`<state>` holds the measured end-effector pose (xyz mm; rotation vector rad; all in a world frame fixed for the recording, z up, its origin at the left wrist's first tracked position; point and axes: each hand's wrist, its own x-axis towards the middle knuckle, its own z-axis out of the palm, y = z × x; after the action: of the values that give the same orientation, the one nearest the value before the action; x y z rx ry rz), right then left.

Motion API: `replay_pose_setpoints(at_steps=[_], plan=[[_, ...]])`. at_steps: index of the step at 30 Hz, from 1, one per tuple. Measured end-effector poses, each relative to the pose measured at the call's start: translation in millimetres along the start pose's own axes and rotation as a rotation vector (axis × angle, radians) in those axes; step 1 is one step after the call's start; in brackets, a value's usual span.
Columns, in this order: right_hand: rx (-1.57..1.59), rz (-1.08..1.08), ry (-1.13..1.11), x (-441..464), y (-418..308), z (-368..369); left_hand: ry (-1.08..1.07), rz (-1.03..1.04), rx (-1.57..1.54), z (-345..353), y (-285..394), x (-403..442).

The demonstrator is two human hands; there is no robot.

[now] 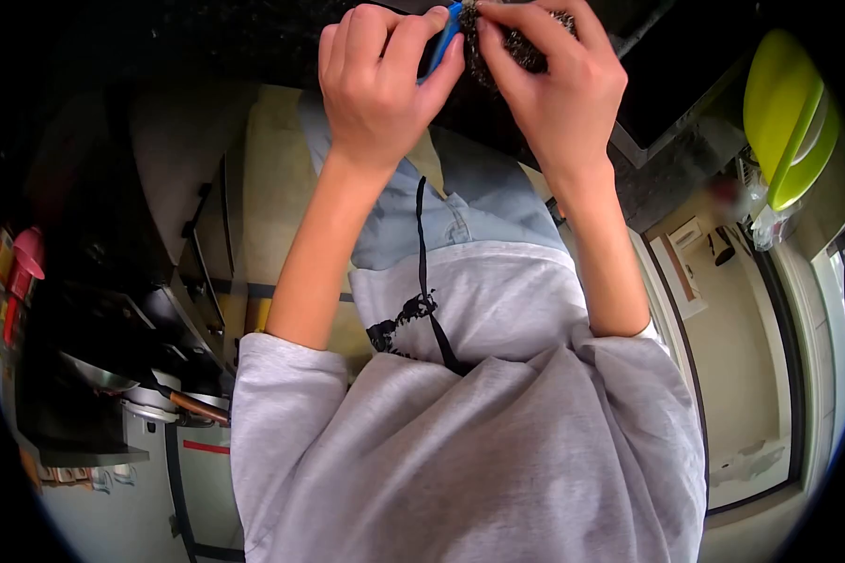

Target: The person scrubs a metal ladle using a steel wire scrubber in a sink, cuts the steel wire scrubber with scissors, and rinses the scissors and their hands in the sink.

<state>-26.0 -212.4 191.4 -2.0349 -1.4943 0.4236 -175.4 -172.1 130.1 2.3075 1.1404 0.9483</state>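
At the top of the view, my left hand (pixel 377 89) pinches a thin blue object (pixel 443 43) between thumb and fingers; its exact kind is unclear. Close beside it, my right hand (pixel 573 84) has its fingers closed on a dark, curly metal scourer (pixel 477 61), which looks like steel wool. The scourer's left side meets or nearly meets the blue object. Part of the scourer is hidden behind the right fingers, and the upper frame edge cuts off both hands' far side.
A dark sink or basin edge (pixel 640 150) lies right of my right hand. Bright green bowls or colanders (pixel 787 113) stand farther right. Pots and a pan with a brown handle (pixel 192 405) are at lower left, with a pink item (pixel 28 251) above them.
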Motion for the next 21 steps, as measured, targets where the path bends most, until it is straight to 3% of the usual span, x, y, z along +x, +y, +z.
replay_pose_setpoints(at_steps=[5, 8, 11, 14, 19, 21], plan=[[-0.073, -0.041, -0.018, 18.8, -11.0, 0.6, 0.006, 0.008, 0.007, 2.3, -2.3, -3.0], [-0.066, 0.039, -0.117, 22.1, -14.6, -2.0, 0.024, 0.005, 0.023, 3.3, -3.2, -4.3], [0.001, 0.041, -0.024, 18.6, -6.1, 6.3, 0.039, -0.003, 0.036, 3.7, -2.3, -4.9], [0.024, 0.052, -0.213, 27.6, -5.0, -1.4, 0.054, 0.000, 0.046, 5.9, -4.5, -5.0], [0.025, 0.036, 0.068, 14.6, -7.9, 19.8, 0.053, -0.006, 0.047, 6.2, -4.4, -4.3], [0.017, 0.045, 0.068, 13.3, -9.1, 19.9, 0.066, -0.012, 0.023, 5.7, -3.9, -4.1]])
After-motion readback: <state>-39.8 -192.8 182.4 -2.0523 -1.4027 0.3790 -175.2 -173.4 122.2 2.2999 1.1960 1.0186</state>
